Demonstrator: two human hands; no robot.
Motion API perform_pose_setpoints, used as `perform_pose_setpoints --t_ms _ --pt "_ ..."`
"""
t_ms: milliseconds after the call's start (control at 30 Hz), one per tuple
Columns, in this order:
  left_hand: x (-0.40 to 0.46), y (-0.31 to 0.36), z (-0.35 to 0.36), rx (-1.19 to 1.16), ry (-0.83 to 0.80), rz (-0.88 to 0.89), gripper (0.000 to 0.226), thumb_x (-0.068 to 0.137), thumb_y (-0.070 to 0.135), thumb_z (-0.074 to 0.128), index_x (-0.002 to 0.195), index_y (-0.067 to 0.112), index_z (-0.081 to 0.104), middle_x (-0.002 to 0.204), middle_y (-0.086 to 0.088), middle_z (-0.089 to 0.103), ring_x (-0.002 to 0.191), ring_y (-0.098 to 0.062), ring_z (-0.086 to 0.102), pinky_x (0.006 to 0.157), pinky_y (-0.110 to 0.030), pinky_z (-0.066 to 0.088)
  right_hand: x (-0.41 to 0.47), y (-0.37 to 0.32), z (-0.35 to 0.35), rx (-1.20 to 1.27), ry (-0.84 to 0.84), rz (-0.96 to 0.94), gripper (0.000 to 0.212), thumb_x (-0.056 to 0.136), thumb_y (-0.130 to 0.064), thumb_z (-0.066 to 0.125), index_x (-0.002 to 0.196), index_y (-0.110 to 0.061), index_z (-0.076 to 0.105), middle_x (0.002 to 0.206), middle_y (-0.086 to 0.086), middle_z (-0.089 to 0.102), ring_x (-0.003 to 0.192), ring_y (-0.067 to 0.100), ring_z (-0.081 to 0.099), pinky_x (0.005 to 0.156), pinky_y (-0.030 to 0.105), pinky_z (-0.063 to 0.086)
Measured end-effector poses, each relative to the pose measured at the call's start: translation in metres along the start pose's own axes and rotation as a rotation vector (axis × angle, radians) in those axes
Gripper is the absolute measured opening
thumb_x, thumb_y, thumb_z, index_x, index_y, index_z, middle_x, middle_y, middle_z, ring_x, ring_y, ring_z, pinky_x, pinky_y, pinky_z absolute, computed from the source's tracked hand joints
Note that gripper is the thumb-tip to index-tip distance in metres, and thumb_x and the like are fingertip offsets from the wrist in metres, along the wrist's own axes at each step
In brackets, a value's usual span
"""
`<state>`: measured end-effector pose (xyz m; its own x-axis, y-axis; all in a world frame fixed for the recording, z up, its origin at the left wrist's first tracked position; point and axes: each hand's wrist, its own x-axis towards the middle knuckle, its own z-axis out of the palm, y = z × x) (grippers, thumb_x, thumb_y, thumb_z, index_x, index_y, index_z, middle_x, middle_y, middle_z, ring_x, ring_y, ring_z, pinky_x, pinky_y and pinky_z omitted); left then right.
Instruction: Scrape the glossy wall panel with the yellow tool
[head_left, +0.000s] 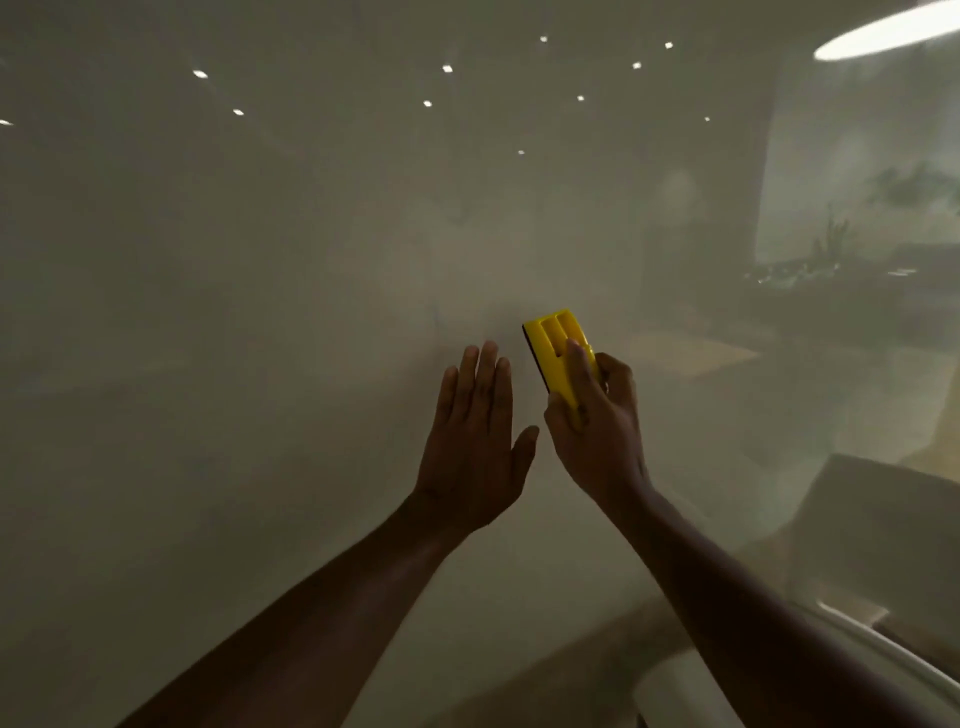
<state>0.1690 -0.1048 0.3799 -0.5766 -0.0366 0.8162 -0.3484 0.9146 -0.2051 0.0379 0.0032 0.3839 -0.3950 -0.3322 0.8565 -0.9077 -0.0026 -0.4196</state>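
The yellow tool is held in the right hand, whose fingers are closed round its lower half, with one finger laid along its ribbed back; its upper half projects up and to the left, and a dark strip can be made out along its left edge. The tool is set against, or just off, the glossy wall panel, near the middle of the view; whether the edge is actually in contact cannot be told. The left hand is spread open, fingers together and pointing up, and holds nothing; it is placed flat on or very close to the panel, just beside the tool to its left. The scraping is judged to be under way rather than finished, since the tool is in working position at the surface, but how much has been covered cannot be read: no scrape marks, residue or loosened film are seen, and the panel looks evenly hazy, with only reflected ceiling lights and a dim room mirrored in it. The wide areas above and to the left are judged to be left for further passes, if the whole panel is meant. No brand, label or writing can be read on the tool or on the panel.
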Motion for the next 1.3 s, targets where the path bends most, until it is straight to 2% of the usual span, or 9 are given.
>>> perform_pose_setpoints --t_ms 167,367,767,1033,1300 --pt "0.037 -0.062 -0.076 0.108 0.128 0.008 0.076 0.106 0.040 0.047 0.157 -0.012 0.025 0.167 -0.032 0.016 0.158 -0.047 0.012 0.130 -0.056 0.012 0.056 -0.070 0.016 0.061 0.105 -0.093 0.069 0.089 -0.013 0.066 0.152 -0.010 0.038 0.131 0.023 0.043 0.113 0.038 0.050 0.088 0.040 0.052" --pt "0.061 -0.147 -0.170 0.267 0.199 -0.009 0.075 0.106 0.039 0.045 0.157 -0.012 0.025 0.166 -0.034 0.018 0.156 -0.049 0.013 0.129 -0.059 0.015 0.119 -0.154 0.042 0.096 0.158 -0.163 0.070 0.088 -0.027 0.057 0.153 -0.015 0.034 0.133 0.021 0.040 0.115 0.041 0.049 0.095 0.047 0.051" --pt "0.043 -0.294 -0.330 0.571 0.274 -0.101 0.072 0.107 0.037 0.038 0.155 -0.015 0.025 0.165 -0.036 0.018 0.156 -0.051 0.015 0.129 -0.059 0.013 0.209 -0.294 0.080 0.078 0.255 -0.337 0.067 0.088 -0.020 0.061 0.151 -0.014 0.040 0.133 0.026 0.044 0.117 0.046 0.047 0.097 0.047 0.044" --pt "0.001 -0.358 -0.387 0.625 0.325 -0.215 0.071 0.106 0.036 0.034 0.156 -0.014 0.024 0.166 -0.036 0.017 0.156 -0.051 0.013 0.128 -0.056 0.009 0.233 -0.357 0.106 -0.030 0.289 -0.358 0.066 0.092 -0.023 0.055 0.153 -0.015 0.033 0.142 0.025 0.037 0.122 0.045 0.042 0.095 0.050 0.041" --pt "-0.053 -0.405 -0.416 0.614 0.372 -0.349 0.069 0.104 0.032 0.029 0.154 -0.016 0.027 0.164 -0.039 0.019 0.155 -0.053 0.015 0.128 -0.060 0.013 0.234 -0.439 0.142 -0.067 0.352 -0.210 0.066 0.094 -0.025 0.049 0.155 -0.018 0.027 0.152 0.023 0.031 0.129 0.044 0.037 0.098 0.048 0.036"
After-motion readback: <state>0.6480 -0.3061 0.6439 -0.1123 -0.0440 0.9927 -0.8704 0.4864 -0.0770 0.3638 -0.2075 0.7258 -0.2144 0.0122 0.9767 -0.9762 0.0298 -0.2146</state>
